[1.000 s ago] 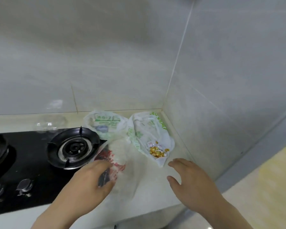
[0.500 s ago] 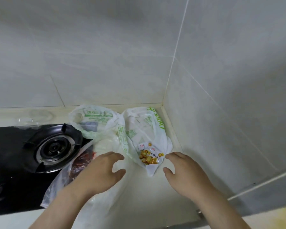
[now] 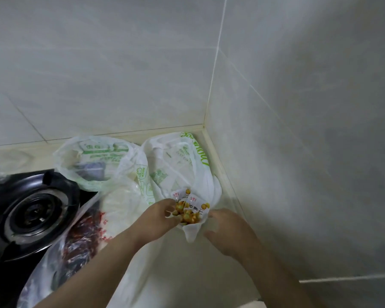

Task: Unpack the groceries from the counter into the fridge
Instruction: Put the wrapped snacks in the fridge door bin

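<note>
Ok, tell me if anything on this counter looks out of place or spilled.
The clear bag with red contents sags onto the black gas hob, right beside the burner: plastic does not belong there. Small yellow snack packets poke from the mouth of the white bag in the corner, but none has spilled.

A black gas stove point(image 3: 2, 276) sits at the left with its round burner point(image 3: 35, 215). Pale grey tiled walls point(image 3: 98, 63) meet in the corner behind.

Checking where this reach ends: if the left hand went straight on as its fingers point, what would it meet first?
Most likely the yellow snack packets in the white bag; the left hand looks almost on them, depth unclear.
</note>
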